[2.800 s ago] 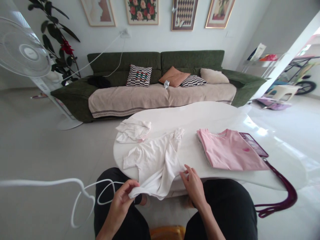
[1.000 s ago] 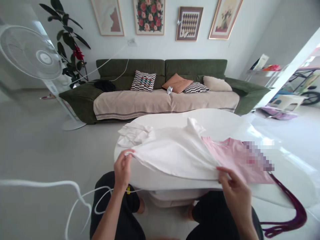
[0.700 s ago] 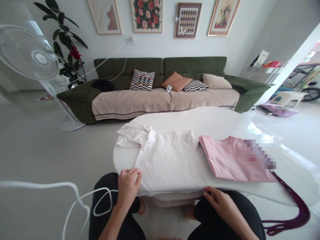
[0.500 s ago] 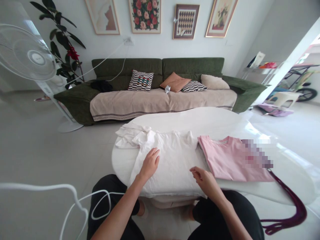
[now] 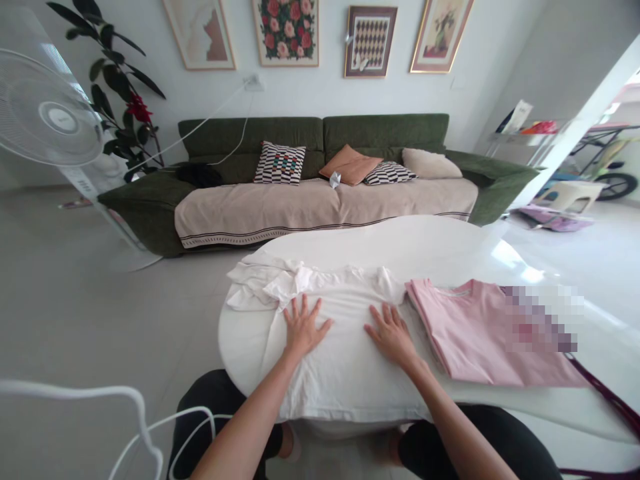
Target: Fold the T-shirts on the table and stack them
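Left hand (image 5: 303, 330) and right hand (image 5: 391, 333) bare. Forearms (image 5: 255, 417) bare as far as visible. Trousers (image 5: 480, 437): black, plain, matte. One ankle (image 5: 287, 441) bare.

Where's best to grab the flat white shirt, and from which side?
Probably at both corners of the hem, coming from the near side: the white shirt lies spread out, its hem along the near edge of the table, while its far end looks more creased.

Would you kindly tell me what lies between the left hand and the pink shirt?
In the head view, the right hand lies there, spread on the white shirt.
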`<state>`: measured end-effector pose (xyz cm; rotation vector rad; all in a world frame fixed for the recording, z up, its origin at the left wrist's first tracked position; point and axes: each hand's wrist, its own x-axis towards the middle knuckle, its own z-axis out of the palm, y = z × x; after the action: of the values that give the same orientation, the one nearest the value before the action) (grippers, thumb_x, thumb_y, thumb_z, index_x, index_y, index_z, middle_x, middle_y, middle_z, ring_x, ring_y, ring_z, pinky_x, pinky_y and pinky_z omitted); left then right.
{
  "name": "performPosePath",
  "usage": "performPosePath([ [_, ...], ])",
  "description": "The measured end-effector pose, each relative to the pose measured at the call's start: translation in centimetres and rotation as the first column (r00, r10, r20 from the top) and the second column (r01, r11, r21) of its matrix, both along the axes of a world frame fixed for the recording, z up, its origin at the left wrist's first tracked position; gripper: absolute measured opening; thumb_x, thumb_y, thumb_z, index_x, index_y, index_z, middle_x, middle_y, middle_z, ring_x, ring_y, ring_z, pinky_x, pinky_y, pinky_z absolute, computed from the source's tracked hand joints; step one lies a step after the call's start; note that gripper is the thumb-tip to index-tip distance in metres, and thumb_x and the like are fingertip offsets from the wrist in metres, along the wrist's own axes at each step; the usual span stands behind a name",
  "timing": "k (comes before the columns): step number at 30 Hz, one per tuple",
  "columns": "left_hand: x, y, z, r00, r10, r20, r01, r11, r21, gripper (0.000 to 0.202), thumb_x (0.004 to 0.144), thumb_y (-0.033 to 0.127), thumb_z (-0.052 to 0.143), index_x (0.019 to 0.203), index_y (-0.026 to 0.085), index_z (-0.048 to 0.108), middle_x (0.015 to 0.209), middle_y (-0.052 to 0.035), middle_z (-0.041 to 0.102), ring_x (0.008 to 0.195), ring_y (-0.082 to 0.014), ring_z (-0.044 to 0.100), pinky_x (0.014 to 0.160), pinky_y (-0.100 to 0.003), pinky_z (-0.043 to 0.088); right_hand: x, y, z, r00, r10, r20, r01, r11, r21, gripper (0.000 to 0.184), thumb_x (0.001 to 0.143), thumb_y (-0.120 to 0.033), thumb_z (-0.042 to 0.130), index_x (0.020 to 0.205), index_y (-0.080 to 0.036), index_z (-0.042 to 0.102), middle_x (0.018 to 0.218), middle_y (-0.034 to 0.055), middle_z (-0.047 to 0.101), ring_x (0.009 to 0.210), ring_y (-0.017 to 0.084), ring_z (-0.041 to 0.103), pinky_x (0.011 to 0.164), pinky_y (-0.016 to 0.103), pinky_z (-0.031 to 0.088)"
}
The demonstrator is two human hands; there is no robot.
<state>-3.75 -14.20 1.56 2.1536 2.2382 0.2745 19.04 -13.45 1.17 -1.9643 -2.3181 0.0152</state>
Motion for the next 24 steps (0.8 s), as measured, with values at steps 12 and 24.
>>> performPosePath([
  [12,-0.1,0.5,-0.7,1.000,0.001,0.012,-0.001,1.000,-0.016,0.067,0.078,0.066,0.029,0.137,0.034,0.021,0.147,-0.0071,0.013,0.132,-0.0354,0.005,0.100,-0.059,0.008,2.2,13.6,3.8,0.993,-0.118,0.008,0.118,0.993,0.018,0.039,0.078,-0.003,0.031,0.111,-0.005,0.052,0.112,0.0191,0.053,0.112,0.024,0.042,0.092,0.032,0.029],
  [24,0.2,0.3,0.2,0.999,0.015,0.050,-0.014,1.000,-0.012,0.065,0.079,0.062,0.035,0.136,0.032,0.025,0.146,-0.0065,0.016,0.132,-0.0345,0.006,0.101,-0.057,0.008,3.0,17.1,4.2,0.999,-0.036,0.029,0.038,0.997,-0.070,0.031,0.081,-0.025,0.041,0.104,-0.012,0.058,0.096,0.0121,0.062,0.089,0.020,0.057,0.070,0.026,0.038],
])
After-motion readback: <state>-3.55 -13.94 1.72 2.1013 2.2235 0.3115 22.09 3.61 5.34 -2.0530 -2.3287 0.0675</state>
